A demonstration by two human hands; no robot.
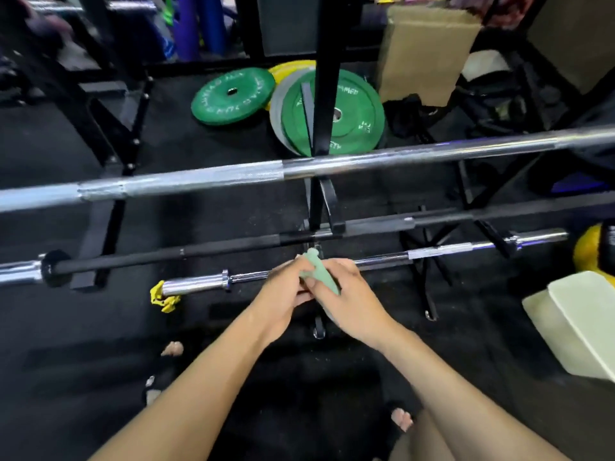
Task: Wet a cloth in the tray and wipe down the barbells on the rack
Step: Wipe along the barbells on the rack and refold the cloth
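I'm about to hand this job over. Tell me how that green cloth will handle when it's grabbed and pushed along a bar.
The green cloth is probably floppy: it is bunched and twisted between the left hand and right hand. It looks light, since fingertips alone hold it. Pushed along the lowest barbell, it would likely wrap round the bar rather than slide flat.

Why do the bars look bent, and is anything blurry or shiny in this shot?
Head view: the wide-angle lens bows the top barbell; glare streaks run along its chrome. The cardboard box and upper corners are smeared by motion blur. The left hand and right hand, both gripping the green cloth, look slightly soft.
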